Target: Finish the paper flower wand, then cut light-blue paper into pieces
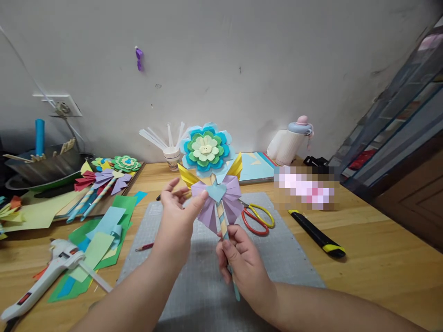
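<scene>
A paper flower wand (pixel 206 150) stands upright before me, with blue, green and pale yellow petal layers and a small dotted centre. Below the bloom are yellow folded leaves (pixel 235 167), a pleated purple paper bow (pixel 232 196) and a light blue heart (pixel 217 191). My right hand (pixel 244 258) is closed round the blue-and-tan striped stick, low down. My left hand (pixel 178 216) is beside the bow's left half; its thumb overlaps the purple paper and its other fingers are spread. Whether that thumb presses the paper, I cannot tell.
Under my hands lies a grey cutting mat (pixel 284 258). Scissors (pixel 258 219), a pencil (pixel 144 247) and a utility knife (pixel 316 233) lie around. Left are a glue gun (pixel 57 267), coloured paper (pixel 100 249) and finished wands (pixel 107 182). Behind stand a cup of glue sticks (pixel 172 157) and a bottle (pixel 292 140).
</scene>
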`<state>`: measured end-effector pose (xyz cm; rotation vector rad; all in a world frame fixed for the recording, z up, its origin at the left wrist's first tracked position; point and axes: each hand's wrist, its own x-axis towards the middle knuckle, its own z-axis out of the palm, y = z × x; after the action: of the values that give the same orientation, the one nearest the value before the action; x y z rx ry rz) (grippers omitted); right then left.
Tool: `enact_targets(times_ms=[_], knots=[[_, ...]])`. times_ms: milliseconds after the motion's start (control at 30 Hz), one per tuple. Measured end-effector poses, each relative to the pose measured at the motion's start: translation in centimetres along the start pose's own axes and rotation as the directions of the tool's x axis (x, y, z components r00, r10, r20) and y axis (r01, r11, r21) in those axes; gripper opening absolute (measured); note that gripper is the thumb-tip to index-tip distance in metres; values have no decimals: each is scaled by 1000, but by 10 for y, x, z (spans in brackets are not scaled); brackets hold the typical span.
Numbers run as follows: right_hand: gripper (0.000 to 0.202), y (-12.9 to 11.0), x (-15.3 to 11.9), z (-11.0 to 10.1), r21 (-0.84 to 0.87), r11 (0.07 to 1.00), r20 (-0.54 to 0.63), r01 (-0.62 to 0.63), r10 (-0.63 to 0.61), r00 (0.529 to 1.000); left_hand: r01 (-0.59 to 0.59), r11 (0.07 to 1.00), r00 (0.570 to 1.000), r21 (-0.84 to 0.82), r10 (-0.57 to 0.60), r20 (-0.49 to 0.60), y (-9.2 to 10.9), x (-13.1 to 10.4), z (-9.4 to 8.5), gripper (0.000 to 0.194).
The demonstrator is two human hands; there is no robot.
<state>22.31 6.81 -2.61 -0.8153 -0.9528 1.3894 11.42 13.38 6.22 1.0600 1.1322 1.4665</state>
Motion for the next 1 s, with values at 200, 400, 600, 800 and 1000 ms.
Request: enact_targets(times_ms=[200,400,600,800,1000], knots=[[32,4,-3,1,-5,1000,35,-14,14,999,244,964,921,-106,-196,338,7,-6,4,50],[32,7,-3,1,22,1000,57,-16,14,998,255,966,901,-47,-220,375,6,-8,1,34],[30,7,-4,2,28,1000,69,-12,10,998,253,965,915,-70,-215,342,5,-9,3,34],[29,8,-4,1,27,1000,73,-8,6,997,245,964,923,-103,-199,329,3,-13,4,33],[28,7,-4,2,19,1000,82,-10,8,997,253,961,943,-112,-219,250,3,-14,7,36]])
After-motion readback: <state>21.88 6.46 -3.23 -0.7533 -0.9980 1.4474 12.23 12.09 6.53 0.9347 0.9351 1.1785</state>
